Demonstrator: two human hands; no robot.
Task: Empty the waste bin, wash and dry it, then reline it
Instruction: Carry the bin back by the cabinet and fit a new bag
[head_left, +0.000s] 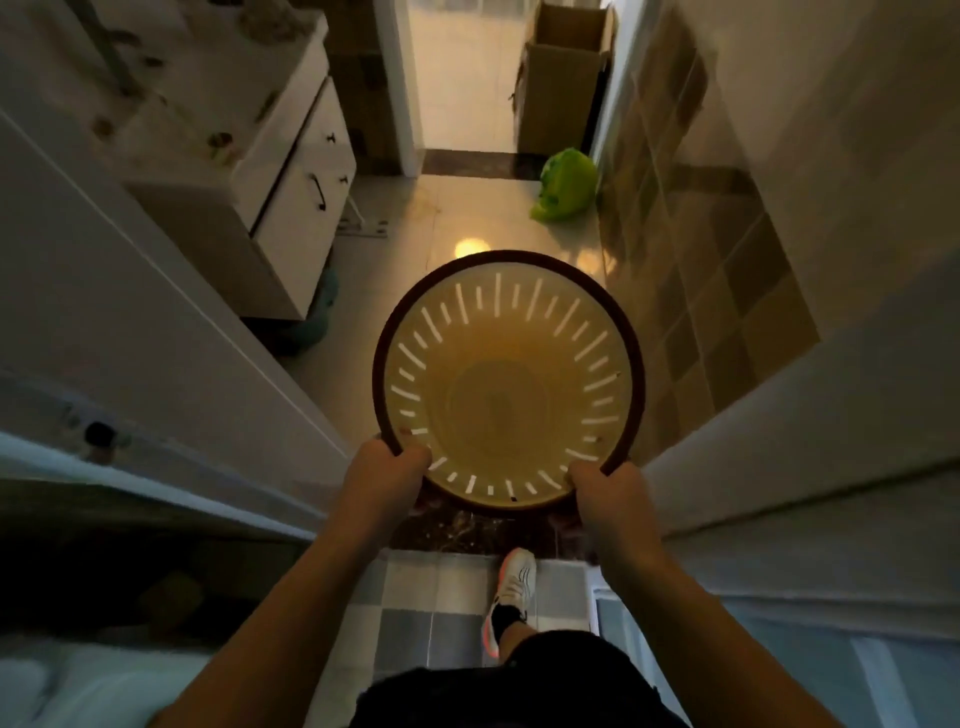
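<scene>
The waste bin (508, 384) is held out in front of the person, above a glossy pale tiled floor (467, 218), its mouth turned up toward the camera. It is round and tapering, of smooth yellowish plastic with a darker brown rim, and its wall is pierced by narrow upright slots of alternating length that glow with light from behind; the inside looks bare, with no liner. The left hand (387, 475) grips the near left part of the rim, fingers curled over the edge, and the right hand (605, 493) grips the near right part in the same way. Farther off, a crumpled green plastic bag (566, 184) lies on the floor against a wall of matte brown and tan square tiles, just beside a tall open cardboard box (563, 88). To the left stands a white cabinet (296, 171) with dark handles. Below, a white sneaker (514, 582) steps on grey checkered tiles. No legible writing shows anywhere.
</scene>
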